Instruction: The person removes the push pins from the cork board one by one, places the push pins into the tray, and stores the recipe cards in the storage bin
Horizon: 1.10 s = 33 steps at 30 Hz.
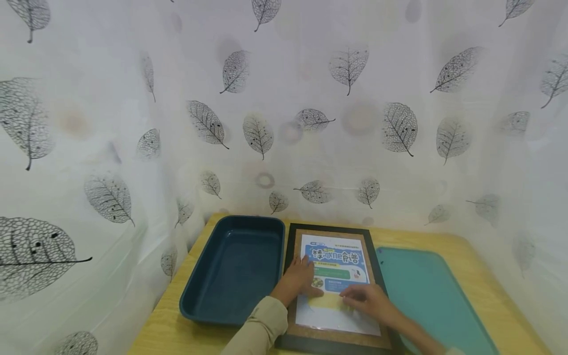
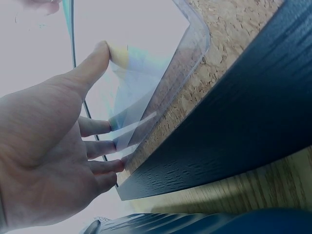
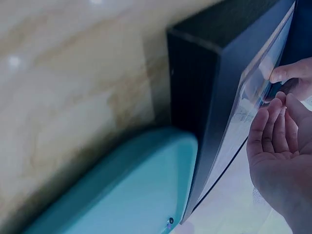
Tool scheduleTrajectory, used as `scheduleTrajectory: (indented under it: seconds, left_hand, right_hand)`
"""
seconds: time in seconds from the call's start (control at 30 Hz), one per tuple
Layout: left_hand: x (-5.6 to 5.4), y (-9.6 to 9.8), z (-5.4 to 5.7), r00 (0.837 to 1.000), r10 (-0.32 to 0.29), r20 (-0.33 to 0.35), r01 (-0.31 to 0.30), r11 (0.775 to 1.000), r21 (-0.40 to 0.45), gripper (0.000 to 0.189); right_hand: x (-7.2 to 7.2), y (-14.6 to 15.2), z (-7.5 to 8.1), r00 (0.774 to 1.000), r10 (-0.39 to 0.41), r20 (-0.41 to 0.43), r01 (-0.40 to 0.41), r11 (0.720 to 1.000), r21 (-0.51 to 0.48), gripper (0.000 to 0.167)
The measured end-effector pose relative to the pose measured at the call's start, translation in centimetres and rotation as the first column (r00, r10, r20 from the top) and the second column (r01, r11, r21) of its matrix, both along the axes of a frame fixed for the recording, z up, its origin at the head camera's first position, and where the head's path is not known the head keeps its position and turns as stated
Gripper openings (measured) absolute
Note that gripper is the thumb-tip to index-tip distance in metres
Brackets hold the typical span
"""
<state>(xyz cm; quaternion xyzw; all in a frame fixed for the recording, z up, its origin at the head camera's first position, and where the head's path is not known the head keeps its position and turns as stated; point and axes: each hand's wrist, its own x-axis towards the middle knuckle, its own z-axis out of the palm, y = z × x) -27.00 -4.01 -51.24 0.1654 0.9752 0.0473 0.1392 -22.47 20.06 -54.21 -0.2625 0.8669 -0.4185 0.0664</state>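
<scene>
A printed poster sheet (image 1: 326,318) under clear plastic lies on a cork board (image 1: 306,331) with a black frame (image 1: 330,228). My left hand (image 1: 299,278) rests on the sheet's left side, fingers spread and thumb extended. Seen from the left wrist, its fingertips (image 2: 117,165) press near the edge of the plastic (image 2: 207,41). Over the lower right of the poster is my right hand (image 1: 368,301), beside a yellow patch (image 1: 330,300). In the right wrist view its fingers (image 3: 265,131) curve toward the thumb; I cannot tell whether they pinch something small.
To the left of the board stands a deep dark blue tray (image 1: 244,271). A flat teal tray (image 1: 430,291), with small dark spots near one corner, lies against its right side. All sit on a wooden table (image 1: 483,276) before a leaf-patterned curtain (image 1: 284,162).
</scene>
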Motion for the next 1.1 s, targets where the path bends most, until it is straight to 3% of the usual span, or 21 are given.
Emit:
scheduleTrajectory:
  seconds: [0.47,0.7,0.93,1.1]
  left_hand:
    - [0.3,-0.1,0.3,1.0,-0.004,-0.009,0.004,1.0,0.007,0.094]
    - [0.3,-0.2,0.2,1.0,-0.001,-0.005,0.001,1.0,0.011,0.096]
    - [0.4,-0.2,0.3,1.0,-0.001,0.0,0.001,1.0,0.017,0.096]
    - [0.3,-0.2,0.4,1.0,-0.001,0.001,0.001,1.0,0.02,0.094]
  right_hand:
    - [-2.2,1.9,0.2,0.992,-0.113,-0.049,0.116,0.989,0.086,0.015]
    - [-2.9,2.9,-0.1,0.98,-0.194,-0.054,0.198,0.977,0.079,0.018]
    - [-3.5,4.1,-0.5,0.972,-0.221,-0.084,0.226,0.972,0.06,0.014]
    - [-4.0,4.8,-0.4,0.953,-0.296,-0.071,0.3,0.951,0.071,0.013]
